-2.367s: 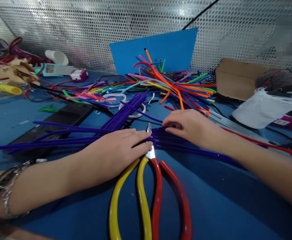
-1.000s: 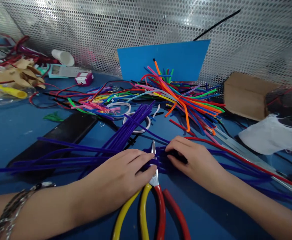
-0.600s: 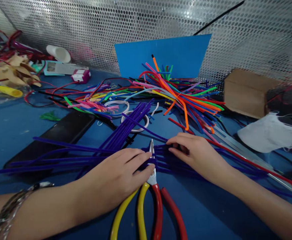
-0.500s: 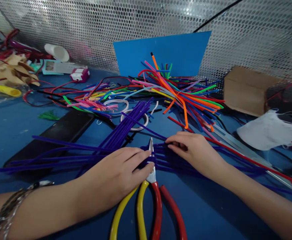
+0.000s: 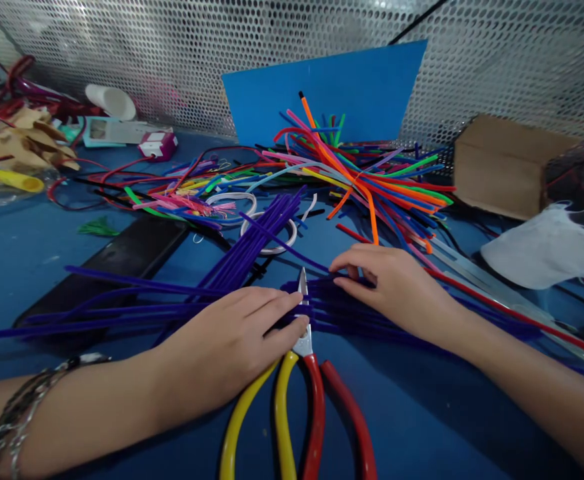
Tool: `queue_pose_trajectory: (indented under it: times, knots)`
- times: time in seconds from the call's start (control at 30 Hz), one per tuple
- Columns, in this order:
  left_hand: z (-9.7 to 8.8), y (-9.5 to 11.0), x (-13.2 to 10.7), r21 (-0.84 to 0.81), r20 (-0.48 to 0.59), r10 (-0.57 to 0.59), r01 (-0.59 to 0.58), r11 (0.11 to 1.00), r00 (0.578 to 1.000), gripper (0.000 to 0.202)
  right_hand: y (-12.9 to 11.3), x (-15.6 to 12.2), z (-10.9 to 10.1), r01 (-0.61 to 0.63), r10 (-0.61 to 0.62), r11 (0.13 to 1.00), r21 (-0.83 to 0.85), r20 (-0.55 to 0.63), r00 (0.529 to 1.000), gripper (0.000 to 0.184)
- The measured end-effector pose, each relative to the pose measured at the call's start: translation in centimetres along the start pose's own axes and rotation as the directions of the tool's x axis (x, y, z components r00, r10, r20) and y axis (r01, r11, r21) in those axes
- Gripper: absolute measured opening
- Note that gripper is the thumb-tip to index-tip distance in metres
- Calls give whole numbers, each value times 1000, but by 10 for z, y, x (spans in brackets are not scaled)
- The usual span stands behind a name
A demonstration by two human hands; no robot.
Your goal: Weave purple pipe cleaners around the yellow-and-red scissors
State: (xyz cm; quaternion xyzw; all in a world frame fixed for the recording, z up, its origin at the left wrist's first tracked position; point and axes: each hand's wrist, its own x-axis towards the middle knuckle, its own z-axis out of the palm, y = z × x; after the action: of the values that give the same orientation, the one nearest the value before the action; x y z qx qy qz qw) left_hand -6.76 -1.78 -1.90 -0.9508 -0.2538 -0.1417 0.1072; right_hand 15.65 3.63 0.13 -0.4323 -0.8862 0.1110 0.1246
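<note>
Dark purple pipe cleaners [image 5: 137,287] lie crosswise in front of me, over a slanting bundle of purple pipe cleaners [image 5: 252,247]. My left hand [image 5: 252,333] is closed on the crosswise ones, thumb and fingers pinching them at the scissors. Beneath them are scissors [image 5: 305,343] with yellow and red handles pointing at me, their blade tip showing past the strands. My right hand [image 5: 377,287] pinches the end of one purple pipe cleaner [image 5: 292,247] that slants across from the bundle. Its palm hovers over the right part of the crosswise strands.
A heap of many-coloured pipe cleaners [image 5: 367,180] lies at the back before a blue board [image 5: 322,87]. Two white rings [image 5: 292,243] sit behind the bundle. A black slab [image 5: 107,267] is at left. A cardboard piece [image 5: 507,167] and a white mask [image 5: 547,247] are at right.
Both hands keep nearly the same hold. The view has shifted slightly, and my right hand appears a little higher in the picture.
</note>
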Motion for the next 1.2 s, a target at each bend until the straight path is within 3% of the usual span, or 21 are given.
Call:
queue_pose_trajectory:
  times: [0.13,0.33,0.63,0.8,1.0,1.2]
  knots:
    - [-1,1,2,27,-28,4,-3,1000,1000,40,4,-2,-4,93,-92,996,-18,44,995,10]
    - [-1,1,1,38,-24,4,-3,999,1000,41,5,-4,-3,76,-53,976,-206,116,992,9]
    - [-1,-1,-1,-6,37,-7,8,1000,999,26,-14,-4,-19,-3,168,851,-525,268,949,8]
    - [5,-5,-3,-37,66,13,-10,999,998,29,-25,-5,-19,-5,169,810,-586,226,959,11]
    - [3,-4,-1,0,57,18,-18,1000,998,29,-23,-7,-21,57,36,780,-623,135,990,11]
    - [2,-8,2,-83,84,12,-5,997,996,26,-23,-6,-24,113,-54,759,-641,112,992,15]
